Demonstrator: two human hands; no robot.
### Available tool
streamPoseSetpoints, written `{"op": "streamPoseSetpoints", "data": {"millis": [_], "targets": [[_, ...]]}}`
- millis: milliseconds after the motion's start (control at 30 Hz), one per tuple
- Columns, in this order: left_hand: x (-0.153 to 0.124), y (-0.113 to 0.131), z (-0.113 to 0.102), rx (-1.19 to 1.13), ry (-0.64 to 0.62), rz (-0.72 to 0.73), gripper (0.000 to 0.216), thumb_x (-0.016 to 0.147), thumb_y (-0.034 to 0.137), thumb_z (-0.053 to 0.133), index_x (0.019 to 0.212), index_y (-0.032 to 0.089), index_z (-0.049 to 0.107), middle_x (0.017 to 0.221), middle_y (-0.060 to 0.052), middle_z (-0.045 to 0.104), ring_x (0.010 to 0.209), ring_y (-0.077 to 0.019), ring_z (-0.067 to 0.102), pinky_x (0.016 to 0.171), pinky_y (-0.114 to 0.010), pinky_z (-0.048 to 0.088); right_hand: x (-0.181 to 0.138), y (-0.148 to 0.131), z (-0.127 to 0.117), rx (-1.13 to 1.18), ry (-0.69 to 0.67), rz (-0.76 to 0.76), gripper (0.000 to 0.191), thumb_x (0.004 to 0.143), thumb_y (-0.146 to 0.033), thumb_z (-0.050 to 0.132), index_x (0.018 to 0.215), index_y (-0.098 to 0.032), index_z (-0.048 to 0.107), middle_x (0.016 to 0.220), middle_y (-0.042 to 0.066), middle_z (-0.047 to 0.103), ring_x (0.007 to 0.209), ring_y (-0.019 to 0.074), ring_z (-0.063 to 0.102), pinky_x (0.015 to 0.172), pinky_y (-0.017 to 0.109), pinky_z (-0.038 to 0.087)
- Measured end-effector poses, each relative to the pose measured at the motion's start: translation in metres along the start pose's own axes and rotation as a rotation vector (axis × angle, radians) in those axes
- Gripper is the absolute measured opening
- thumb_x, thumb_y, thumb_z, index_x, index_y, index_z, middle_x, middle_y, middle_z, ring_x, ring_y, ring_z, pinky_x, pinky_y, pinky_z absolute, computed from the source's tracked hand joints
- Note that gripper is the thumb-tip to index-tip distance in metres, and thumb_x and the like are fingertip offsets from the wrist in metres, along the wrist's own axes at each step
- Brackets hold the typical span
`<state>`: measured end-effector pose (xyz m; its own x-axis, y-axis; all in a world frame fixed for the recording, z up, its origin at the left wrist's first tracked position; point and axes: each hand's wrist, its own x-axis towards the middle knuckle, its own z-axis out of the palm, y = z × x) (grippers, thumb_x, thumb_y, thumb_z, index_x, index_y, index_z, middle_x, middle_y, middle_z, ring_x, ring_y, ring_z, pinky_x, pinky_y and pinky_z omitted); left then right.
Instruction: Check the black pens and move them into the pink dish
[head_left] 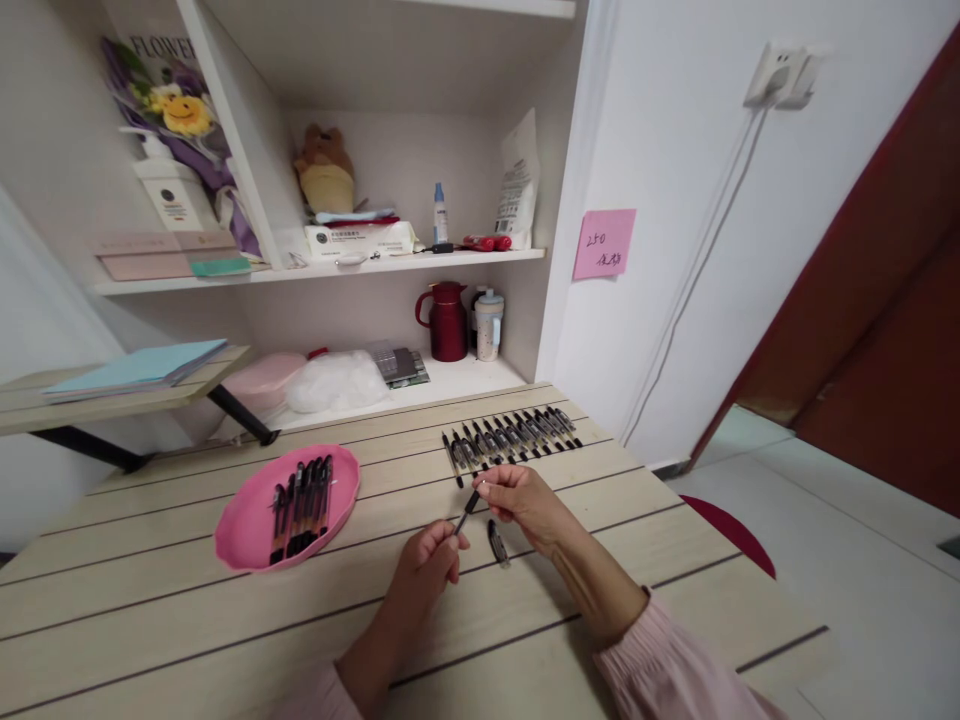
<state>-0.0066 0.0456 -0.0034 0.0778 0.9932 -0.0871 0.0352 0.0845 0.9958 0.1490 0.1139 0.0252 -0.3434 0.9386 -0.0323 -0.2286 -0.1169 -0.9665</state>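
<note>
Between my two hands, over the middle of the table, is an uncapped pen (466,511). My left hand (429,558) pinches its lower end, and my right hand (519,500) has thumb and finger closed at its upper end near the tip. A loose black pen cap (497,543) lies on the table just below my right hand. Beyond my hands, a row of pen parts (517,437) is laid out, with dark pen bodies and clear-and-black caps side by side. On the left, several assembled pens (301,508) rest in a pink tray (234,523).
The slatted wooden table (315,625) meets a white shelf unit (491,375) at the back. A red jug (448,325) and a speckled cup (490,328) stand on its lower shelf. A small raised stand (161,395) with papers is at left. A red stool (731,535) shows at right.
</note>
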Motion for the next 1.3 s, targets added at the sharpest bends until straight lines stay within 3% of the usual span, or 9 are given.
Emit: {"op": "streamPoseSetpoints", "data": {"millis": [133, 300, 433, 600, 767, 933, 1067, 1233, 1300], "targets": [[-0.0004, -0.0018, 0.0015, 0.050, 0.057, 0.056, 0.024, 0.072, 0.041, 0.050, 0.072, 0.017, 0.055, 0.044, 0.006, 0.044, 0.040, -0.0076, 0.028, 0.042, -0.020, 0.018, -0.0004, 0.0028, 0.0017, -0.065, 0.057, -0.056, 0.031, 0.057, -0.039, 0.073, 0.057, -0.016, 0.052, 0.044, -0.006, 0.047, 0.039, 0.0046, 0.036, 0.038, 0.018, 0.022], [-0.0005, -0.0001, 0.0026, 0.020, 0.036, 0.053, 0.025, 0.071, 0.041, 0.051, 0.074, 0.017, 0.056, 0.044, 0.006, 0.043, 0.039, -0.0075, 0.026, 0.042, -0.020, 0.018, -0.0034, -0.0001, 0.0045, 0.052, -0.036, -0.027, 0.034, 0.057, -0.039, 0.073, 0.079, -0.016, 0.062, 0.059, -0.003, 0.055, 0.045, 0.0059, 0.043, 0.040, 0.018, 0.026], [-0.0010, 0.0001, 0.0035, 0.030, 0.021, 0.060, 0.022, 0.072, 0.038, 0.049, 0.072, 0.017, 0.056, 0.043, 0.006, 0.043, 0.039, -0.0073, 0.025, 0.042, -0.020, 0.018, -0.0036, 0.0020, 0.0061, 0.079, 0.016, -0.057, 0.030, 0.055, -0.037, 0.075, 0.061, -0.016, 0.054, 0.046, -0.007, 0.046, 0.039, 0.0037, 0.035, 0.038, 0.018, 0.023], [-0.0016, 0.0000, 0.0035, 0.029, 0.026, 0.043, 0.023, 0.072, 0.039, 0.050, 0.072, 0.017, 0.056, 0.043, 0.006, 0.044, 0.039, -0.0073, 0.026, 0.042, -0.020, 0.017, -0.0037, 0.0022, 0.0041, 0.090, -0.037, 0.001, 0.032, 0.056, -0.036, 0.075, 0.077, -0.016, 0.061, 0.058, -0.003, 0.056, 0.042, 0.0044, 0.042, 0.038, 0.017, 0.026], [-0.0009, -0.0010, 0.0036, 0.034, 0.033, 0.056, 0.022, 0.071, 0.038, 0.050, 0.071, 0.017, 0.056, 0.042, 0.006, 0.043, 0.039, -0.0077, 0.027, 0.042, -0.020, 0.018, -0.0041, 0.0032, 0.0039, 0.117, 0.032, -0.007, 0.030, 0.052, -0.033, 0.077, 0.064, -0.016, 0.056, 0.047, -0.007, 0.048, 0.038, 0.0037, 0.037, 0.037, 0.017, 0.024], [-0.0003, -0.0013, 0.0035, 0.030, 0.028, 0.056, 0.022, 0.072, 0.038, 0.049, 0.071, 0.017, 0.056, 0.042, 0.006, 0.043, 0.039, -0.0078, 0.027, 0.043, -0.021, 0.019, -0.0057, 0.0024, 0.0042, 0.136, -0.069, 0.024, 0.028, 0.057, -0.032, 0.075, 0.076, -0.016, 0.062, 0.058, -0.003, 0.057, 0.041, 0.0037, 0.041, 0.037, 0.016, 0.026], [-0.0001, -0.0015, 0.0025, 0.055, 0.030, 0.041, 0.022, 0.072, 0.038, 0.049, 0.072, 0.017, 0.056, 0.043, 0.006, 0.043, 0.039, -0.0077, 0.027, 0.043, -0.021, 0.018, -0.0050, 0.0044, 0.0037, 0.115, 0.007, -0.011, 0.025, 0.055, -0.030, 0.076, 0.061, -0.015, 0.056, 0.047, -0.007, 0.048, 0.038, 0.0026, 0.037, 0.036, 0.015, 0.024], [-0.0002, -0.0005, -0.0001, 0.078, -0.013, 0.042, 0.023, 0.073, 0.038, 0.048, 0.073, 0.017, 0.056, 0.043, 0.006, 0.045, 0.040, -0.0080, 0.029, 0.043, -0.021, 0.021, -0.0056, 0.0022, 0.0026, 0.113, -0.059, 0.032, 0.026, 0.060, -0.031, 0.073, 0.078, -0.016, 0.062, 0.065, -0.001, 0.059, 0.044, 0.0028, 0.043, 0.037, 0.014, 0.027], [-0.0007, -0.0002, -0.0005, 0.090, -0.013, 0.036, 0.023, 0.074, 0.038, 0.048, 0.074, 0.017, 0.057, 0.044, 0.006, 0.045, 0.040, -0.0082, 0.029, 0.044, -0.021, 0.021, -0.0048, 0.0034, 0.0025, 0.128, -0.019, 0.032, 0.025, 0.058, -0.030, 0.074, 0.074, -0.015, 0.061, 0.060, -0.003, 0.056, 0.042, 0.0020, 0.041, 0.037, 0.014, 0.028]]}}
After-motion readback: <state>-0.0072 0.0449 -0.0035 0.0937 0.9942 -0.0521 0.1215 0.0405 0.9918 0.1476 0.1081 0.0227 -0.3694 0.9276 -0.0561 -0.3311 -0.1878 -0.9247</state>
